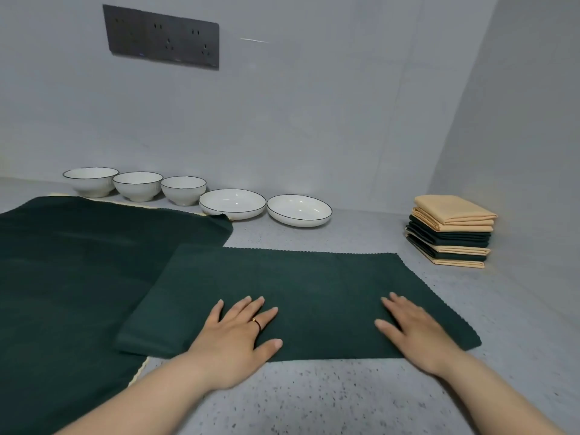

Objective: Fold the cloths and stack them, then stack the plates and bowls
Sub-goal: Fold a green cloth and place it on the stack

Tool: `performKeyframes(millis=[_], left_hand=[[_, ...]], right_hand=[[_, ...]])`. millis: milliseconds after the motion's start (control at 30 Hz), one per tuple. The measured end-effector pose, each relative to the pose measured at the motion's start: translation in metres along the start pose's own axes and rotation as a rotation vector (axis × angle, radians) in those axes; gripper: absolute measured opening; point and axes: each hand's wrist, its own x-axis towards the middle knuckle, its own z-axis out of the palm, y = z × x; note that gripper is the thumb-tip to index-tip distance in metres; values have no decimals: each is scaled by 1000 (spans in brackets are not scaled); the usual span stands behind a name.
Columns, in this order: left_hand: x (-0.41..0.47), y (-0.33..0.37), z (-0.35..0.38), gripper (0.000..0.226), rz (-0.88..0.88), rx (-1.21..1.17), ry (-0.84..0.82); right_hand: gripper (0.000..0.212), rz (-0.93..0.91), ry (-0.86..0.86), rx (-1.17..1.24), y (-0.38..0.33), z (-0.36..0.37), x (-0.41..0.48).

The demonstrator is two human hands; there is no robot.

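In the head view, a dark green cloth (298, 287) lies flat on the speckled counter (314, 400), folded at least once. Its rounded fold runs along the 9 o'clock side and its zigzag-cut edges along the 3 o'clock side.

The left hand (238, 334) and the right hand (417, 335) rest on the cloth's 6 o'clock edge, well apart. Both are palm down with the fingers straight and spread, pressing the cloth and gripping nothing.

From the cloth, the finished stack of folded cloths (452, 233), orange and green, stands at 2 o'clock against the side wall. At 9 o'clock the spread green cloths (78, 262) wait, with a pale cloth edge (139, 372) showing beneath them. Three bowls (138, 185) sit in a row at 11 o'clock, and two plates (299, 210) sit side by side at 12 o'clock.

The step in hand looks like flattening this cloth before its next fold. To do it well:

- Sweep both palms outward toward 9 and 3 o'clock to push out trapped air.
- Check that the zigzag edges lie one on the other.
- Pinch the two corners of one side and carry them across to meet the opposite side squarely.

The finished cloth should match the footprint of the stack. A skewed layer there could tilt the pile.
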Motion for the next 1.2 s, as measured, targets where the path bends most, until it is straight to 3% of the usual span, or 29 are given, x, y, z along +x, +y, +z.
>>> performKeyframes(millis=[33,100,233,300,367,500,600,733,833,900,933,1000,1033,1100,1200], left_hand=[[0,-3,0,102,24,-14,5],[-1,-6,0,135,53,-26,10],[-5,-7,1,144,124,-43,72],[-5,-8,1,139,165,-57,98],[-7,-7,0,134,197,-75,92],[-8,-5,-1,123,213,-60,74],[-6,-6,2,111,216,-33,103],[-6,-5,5,86,247,-15,171],[-15,2,2,83,278,19,231],[-19,1,1,64,330,111,305],[-24,2,-7,58,289,93,219],[-35,3,-12,66,238,124,170],[-37,-2,-8,72,291,109,240],[-43,-4,-13,56,285,85,132],[-40,-10,-39,38,251,13,34]], right_hand=[[72,54,7,11,14,-2,-2],[59,145,23,32,35,-6,-5],[55,142,193,-13,43,-8,-12],[63,-62,275,68,30,-13,-19],[75,-277,193,57,3,-13,-31],[36,-506,312,-191,-30,-5,-30],[34,-432,205,-233,-36,5,-23],[39,-376,248,-320,-39,5,-20],[44,-393,340,-288,-33,7,-20],[38,-390,346,-253,-27,4,-27],[34,-369,312,-267,-26,2,-32],[33,-346,227,-218,-24,1,-44],[39,-348,216,-148,-25,-3,-51],[54,-369,250,-64,-23,-11,-61],[36,-319,119,89,-21,-32,-64]])
